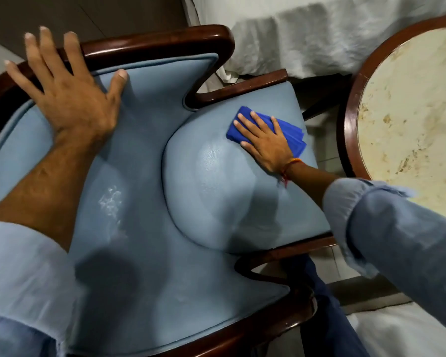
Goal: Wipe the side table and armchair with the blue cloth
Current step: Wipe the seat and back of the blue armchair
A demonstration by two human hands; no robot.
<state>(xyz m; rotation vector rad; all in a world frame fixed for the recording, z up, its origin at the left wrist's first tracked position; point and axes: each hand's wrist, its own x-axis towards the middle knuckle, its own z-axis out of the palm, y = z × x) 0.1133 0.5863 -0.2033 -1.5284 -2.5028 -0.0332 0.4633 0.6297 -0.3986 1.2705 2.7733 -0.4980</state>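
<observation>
The armchair (144, 155) has pale blue upholstery and a dark wooden frame, and it fills most of the view. My left hand (67, 91) lies flat with fingers spread on the top of the padded backrest. My right hand (265, 140) presses a folded blue cloth (291, 135) onto the far part of the seat cushion, palm down, fingers over the cloth. The round side table (412, 114) with a cream marbled top and dark wooden rim stands to the right of the chair.
A white textured bed cover (319, 39) hangs behind the chair and table. More white fabric (407, 331) lies at the lower right. My dark trouser leg (330, 305) shows beside the chair's near arm. Tiled floor runs between chair and table.
</observation>
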